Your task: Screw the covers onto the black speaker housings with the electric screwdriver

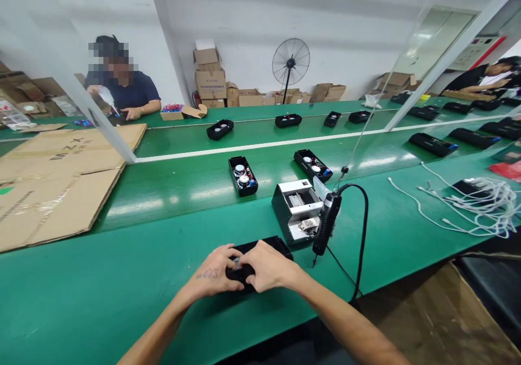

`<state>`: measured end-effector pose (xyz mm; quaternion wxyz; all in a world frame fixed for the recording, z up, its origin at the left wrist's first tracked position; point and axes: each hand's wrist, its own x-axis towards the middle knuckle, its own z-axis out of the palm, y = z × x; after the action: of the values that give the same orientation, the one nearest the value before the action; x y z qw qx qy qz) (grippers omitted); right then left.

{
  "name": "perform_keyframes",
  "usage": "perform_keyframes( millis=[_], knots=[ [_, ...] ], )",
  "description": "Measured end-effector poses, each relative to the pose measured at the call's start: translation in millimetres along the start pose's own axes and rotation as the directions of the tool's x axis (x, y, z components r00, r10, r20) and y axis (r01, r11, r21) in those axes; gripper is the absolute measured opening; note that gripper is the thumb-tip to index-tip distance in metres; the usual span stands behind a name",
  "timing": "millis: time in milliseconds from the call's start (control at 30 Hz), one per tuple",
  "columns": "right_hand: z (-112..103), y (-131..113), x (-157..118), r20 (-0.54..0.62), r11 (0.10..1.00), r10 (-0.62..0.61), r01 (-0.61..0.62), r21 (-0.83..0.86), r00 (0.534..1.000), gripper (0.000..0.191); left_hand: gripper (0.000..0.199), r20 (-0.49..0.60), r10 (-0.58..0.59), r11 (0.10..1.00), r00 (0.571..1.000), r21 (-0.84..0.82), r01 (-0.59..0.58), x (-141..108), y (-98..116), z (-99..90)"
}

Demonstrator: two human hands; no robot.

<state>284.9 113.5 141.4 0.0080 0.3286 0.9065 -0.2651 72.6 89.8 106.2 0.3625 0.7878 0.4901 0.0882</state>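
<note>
With the hands as the dial's centre and 12 straight ahead, the black casing (283,245), long, hard-edged and dark, lies on the smooth green tabletop (142,283) right beneath them. The left hand (214,270) comes over it from the 8 o'clock side, the right hand (266,267) from 4 o'clock, fingers of both bent down into its middle; a small greyish bit shows among the fingertips, too covered to name, and whether either hand is closed on it I cannot tell. The hands themselves hide most of the casing's inside. Between 1 and 2 o'clock, just beside the casing's far end, sits a boxy machine (299,207) of pale panels and black sides. At 2 o'clock a ribbed black screwdriver (328,221) hangs upright but slightly tilted on a cord, blocking the view of the machine's near right corner. On the glossy green belt (183,191), one open casing (243,177) with two round speakers lies at 12, another (312,164) at 1. Flat, creased cardboard (61,180) spreads at 10 o'clock; thin white cables (484,207) tangle between 2 and 3. Beyond, at 11, a co-worker (122,88) in a dark shirt sits near a slanting white post (101,121).
</note>
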Motion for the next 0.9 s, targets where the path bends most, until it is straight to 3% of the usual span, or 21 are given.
perform_keyframes(
  millis=[100,200,533,900],
  knots=[
    [-15.2,3.3,13.5,0.04,1.0,0.007,-0.006,-0.021,0.999,0.043,0.024,0.072,-0.037,0.999,0.997,-0.036,0.04,15.2,1.8,-22.4],
    [-19.8,8.7,22.6,0.075,0.999,0.046,-0.047,0.019,0.996,0.043,0.029,0.113,-0.06,0.995,0.992,-0.069,0.068,23.3,0.8,-30.7],
    [-20.6,15.8,33.4,0.117,0.993,0.055,-0.066,0.095,0.992,0.035,0.032,0.142,-0.107,0.982,0.984,-0.139,0.126,26.5,0.0,-30.6],
    [-17.9,16.0,39.5,0.165,0.988,0.073,-0.094,0.12,0.984,0.032,0.033,0.158,-0.07,0.971,0.985,-0.214,0.103,28.6,-6.4,-28.0]
  ],
)
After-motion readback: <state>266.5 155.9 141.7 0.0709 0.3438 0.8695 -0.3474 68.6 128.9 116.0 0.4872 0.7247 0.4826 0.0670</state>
